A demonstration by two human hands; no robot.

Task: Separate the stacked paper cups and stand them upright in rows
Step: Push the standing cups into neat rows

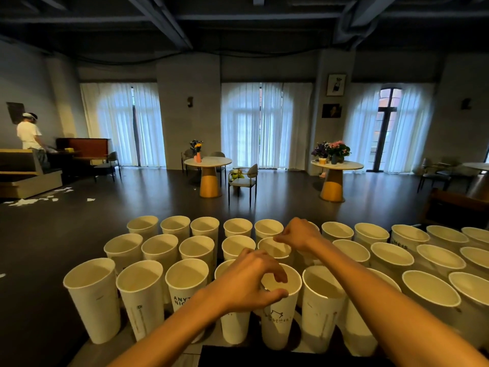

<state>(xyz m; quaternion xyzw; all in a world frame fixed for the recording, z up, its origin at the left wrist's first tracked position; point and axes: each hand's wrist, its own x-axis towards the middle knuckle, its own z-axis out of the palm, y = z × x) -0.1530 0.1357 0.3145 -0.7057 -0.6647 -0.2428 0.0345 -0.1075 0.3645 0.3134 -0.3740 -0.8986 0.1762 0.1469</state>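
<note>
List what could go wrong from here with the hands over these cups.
1. The cups stand tall, narrow-based and close together; a nudge from either forearm reaching across the near row could topple several at once.
2. The left hand curls at the rim of a near cup; a careless pull might tip it into its neighbours.
3. The right hand reaches over the middle row, hiding cups behind it, so a bump there is likely.

Three rows of paper cups stood upright, about thirty in all (the arms hid a few, so no exact count). Over the cups reached two hands: the left hand and the right hand. Beyond the cups stood two round tables, three curtained windows, two framed pictures and, far to the left, one person.
</note>
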